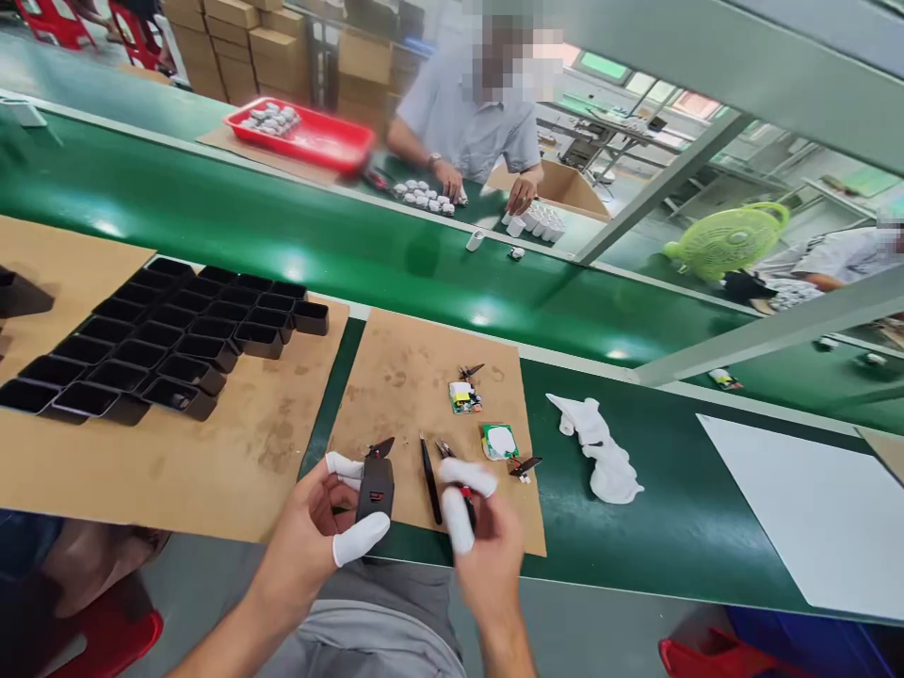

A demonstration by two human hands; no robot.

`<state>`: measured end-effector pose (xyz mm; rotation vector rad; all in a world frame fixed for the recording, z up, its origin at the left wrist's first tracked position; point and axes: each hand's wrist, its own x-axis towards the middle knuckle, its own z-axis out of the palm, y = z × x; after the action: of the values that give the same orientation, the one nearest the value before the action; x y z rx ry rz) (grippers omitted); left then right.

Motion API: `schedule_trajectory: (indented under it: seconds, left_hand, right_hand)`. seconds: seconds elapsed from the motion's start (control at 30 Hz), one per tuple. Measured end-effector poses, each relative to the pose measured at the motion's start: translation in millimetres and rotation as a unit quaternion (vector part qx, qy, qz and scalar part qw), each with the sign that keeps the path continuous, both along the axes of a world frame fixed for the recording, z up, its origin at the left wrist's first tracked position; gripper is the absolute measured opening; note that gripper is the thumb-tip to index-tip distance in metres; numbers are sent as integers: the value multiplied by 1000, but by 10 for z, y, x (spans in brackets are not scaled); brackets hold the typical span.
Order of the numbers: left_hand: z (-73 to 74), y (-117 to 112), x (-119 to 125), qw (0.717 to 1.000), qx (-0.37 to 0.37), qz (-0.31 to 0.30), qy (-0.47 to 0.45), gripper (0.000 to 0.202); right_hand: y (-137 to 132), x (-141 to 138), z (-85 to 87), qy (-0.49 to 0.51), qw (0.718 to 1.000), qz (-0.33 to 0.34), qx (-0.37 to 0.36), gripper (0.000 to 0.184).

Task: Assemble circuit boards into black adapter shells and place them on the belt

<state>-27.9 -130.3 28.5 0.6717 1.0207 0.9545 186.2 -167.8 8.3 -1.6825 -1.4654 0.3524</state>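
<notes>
Over the near edge of the cardboard sheet (416, 377) on the green tabletop (670, 527), the left hand (317, 518) is clamped on a small black housing (375, 490), capped thumb and forefinger pinching it, its long axis nearly upright. Just to its right, beyond the black tweezers (430, 490) lying on the sheet, the right hand (487, 551) hovers with capped fingers drawn close. Blur hides whether they grip anything, so I cannot tell.

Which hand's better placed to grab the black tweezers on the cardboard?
Right. The right hand hovers beside the tweezers; the left hand is full, gripping a black housing.
</notes>
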Motion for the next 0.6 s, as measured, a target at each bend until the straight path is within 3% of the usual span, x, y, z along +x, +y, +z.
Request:
schedule_trajectory:
  seconds: [0.13, 0.23, 0.3, 0.37, 0.47, 0.6]
  left_hand:
    - [38, -29, -8, 1000, -10, 18, 11, 61]
    - [21, -47, 8, 1000, -2, 15, 9, 60]
    - [-8, -52, 9, 1000, 8, 20, 12, 60]
    - [-32, -56, -8, 999, 17, 34, 23, 60]
    - [-32, -69, -64, 999, -4, 49, 22, 58]
    - [30, -109, -143, 986, -94, 93, -97, 59]
  right_hand:
    - [255, 410, 33, -124, 990, -41, -58, 37]
    - [279, 370, 27, -304, 947, -17, -108, 37]
    - [245, 245, -2, -369, 923, -3, -104, 31]
    - [217, 126, -42, -377, 922, 5, -94, 21]
    - [219, 22, -92, -326, 941, 31, -89, 12]
    - [247, -37, -99, -264, 959, 64, -79, 20]
